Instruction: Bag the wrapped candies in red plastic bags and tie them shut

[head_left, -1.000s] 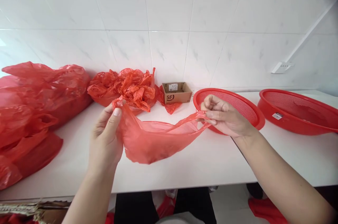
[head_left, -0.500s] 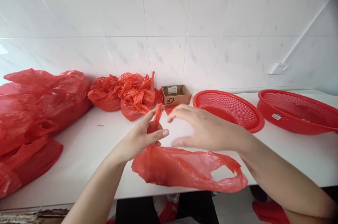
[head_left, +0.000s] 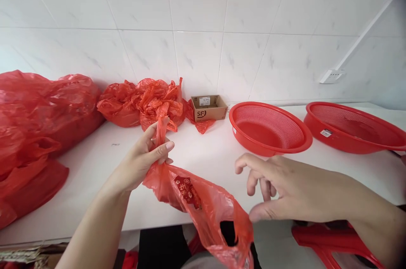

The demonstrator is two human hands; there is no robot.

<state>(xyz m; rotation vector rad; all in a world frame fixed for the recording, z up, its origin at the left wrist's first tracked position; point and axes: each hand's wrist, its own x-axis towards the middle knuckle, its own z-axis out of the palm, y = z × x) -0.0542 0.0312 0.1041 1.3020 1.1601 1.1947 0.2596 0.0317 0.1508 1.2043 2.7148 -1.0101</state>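
My left hand is closed around one gathered handle of a red plastic bag, above the front part of the white table. The bag's mouth gapes to the right, and a dark red packet with pale print shows inside. Its other handle droops past the table's front edge. To the right, my right hand has its fingers curved and apart, holding nothing. Its thumb tip is close to the loose handle; whether they touch I cannot tell.
Full red bags lie at the left, with knotted red bags against the tiled wall. A small open cardboard box stands at the back. Two red baskets, one round and one larger, occupy the right.
My right hand has moved right and down, away from my left hand. The bag's mouth has opened and its free handle has dropped below the table edge, showing the packet inside.
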